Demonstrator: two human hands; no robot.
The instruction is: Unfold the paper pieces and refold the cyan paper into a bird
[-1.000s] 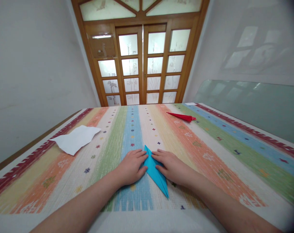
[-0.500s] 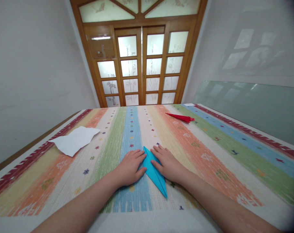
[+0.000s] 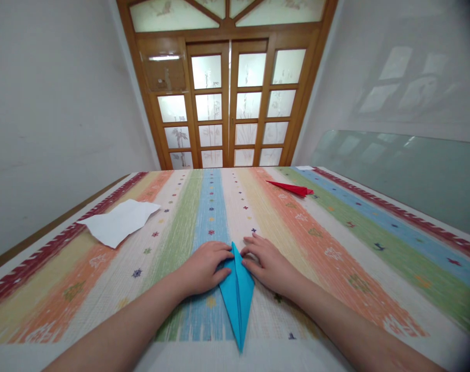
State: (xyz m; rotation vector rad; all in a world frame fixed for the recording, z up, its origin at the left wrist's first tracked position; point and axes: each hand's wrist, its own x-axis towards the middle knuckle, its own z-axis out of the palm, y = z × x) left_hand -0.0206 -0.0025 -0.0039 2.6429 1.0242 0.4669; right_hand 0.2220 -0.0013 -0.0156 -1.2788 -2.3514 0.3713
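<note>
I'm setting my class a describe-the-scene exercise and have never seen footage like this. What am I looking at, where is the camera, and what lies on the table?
The one current picture comes from a camera worn on a person's head, looking forward and down, so the two bare arms coming in from the bottom are that person's own. The left hand and right hand lie flat on either side of a blue paper, folded to a long point, touching its upper part. It rests on a striped cloth. A white sheet lies far left, a folded red paper far right. Wooden doors stand behind.

Matt blue folded paper (image 3: 237,292), coarse woven striped tablecloth (image 3: 335,243), glossy wooden door (image 3: 229,98), frosted panes
</note>
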